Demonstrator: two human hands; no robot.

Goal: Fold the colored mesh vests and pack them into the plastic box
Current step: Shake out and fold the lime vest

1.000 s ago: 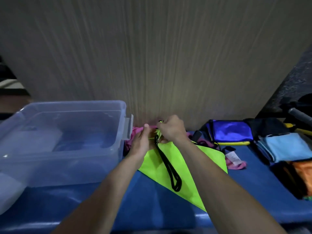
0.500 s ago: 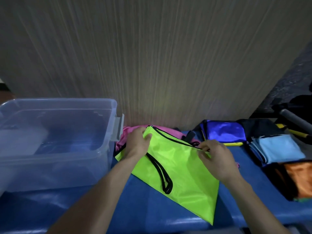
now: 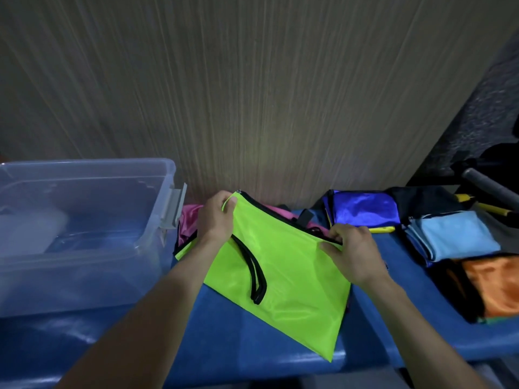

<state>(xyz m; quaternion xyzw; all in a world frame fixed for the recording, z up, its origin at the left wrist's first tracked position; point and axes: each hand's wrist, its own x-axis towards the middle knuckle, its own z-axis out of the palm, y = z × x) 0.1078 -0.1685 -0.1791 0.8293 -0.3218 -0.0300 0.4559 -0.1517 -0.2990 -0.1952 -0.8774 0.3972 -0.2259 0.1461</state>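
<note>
Wood-grain wall panel right behind a blue worktop [image 3: 230, 341], pretty dim lighting, and the person is in the middle of folding a neon green vest [image 3: 283, 276]. It's lying across the middle of the worktop with its black-trimmed top edge lifted toward the wall and a loop of black trim resting on the front face.

Left hand [image 3: 216, 217] has a tight pinch grip on the upper left corner, right hand [image 3: 351, 251] is pinching the same top edge further along to the right. So both grips are closed on the fabric, nothing loose.

Looks to me like 1 fold is already in and they're squaring up the edge before the next one. A pink vest [image 3: 189, 220] sits bunched underneath, just beside the plastic box [image 3: 157, 220], still unfolded as far as I can tell.

The box is on the left, lid off, touching distance from the green one. I can't make out any vests in it through the cloudy walls.

Next move, I'd guess: bring the held edge over to halve it again, tuck that black loop in so it doesn't flop out, then carry it left into the box. Slippery-looking fabric, so it'll probably want pressing flat first.

Over on the right there's a row of folded ones: a blue vest [image 3: 365, 209], a light blue vest [image 3: 455, 234], an orange vest [image 3: 494, 287].
</note>
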